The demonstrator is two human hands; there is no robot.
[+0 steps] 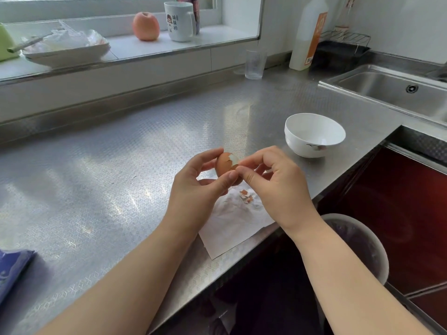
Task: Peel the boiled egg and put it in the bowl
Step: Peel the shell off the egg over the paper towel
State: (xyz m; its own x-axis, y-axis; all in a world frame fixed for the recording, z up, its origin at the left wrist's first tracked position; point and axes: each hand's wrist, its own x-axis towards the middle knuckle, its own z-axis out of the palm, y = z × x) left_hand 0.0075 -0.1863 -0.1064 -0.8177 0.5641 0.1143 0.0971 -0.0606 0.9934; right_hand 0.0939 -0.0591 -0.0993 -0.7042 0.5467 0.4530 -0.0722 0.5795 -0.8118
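The brown egg [226, 165] is held in the air just nearer the viewer than the white bowl [314, 135] and to its left, above the far edge of a white paper napkin [232, 221] that lies on the metal table [121, 165]. The left hand [200, 184] holds the egg, its thumb and fingers curled round the shell from the left and below. The right hand [273, 182] meets it from the bowl's side, its grip pinching at the egg's top, where a patch of shell is off and white shows. A few shell pieces [246, 196] lie on the napkin, below the egg. The bowl stands upright on the table, apart from both hands, with nothing in it that can be made out.

Beyond the bowl, toward the wall, stand a clear ribbed glass [255, 64] and a tall white bottle [307, 32] with an orange label. Right of the bowl is a steel sink [391, 88]. On the window sill far behind the bowl sit a pink apple [145, 26], a white mug [180, 21] and a white dish [65, 54] with crumpled plastic in it.
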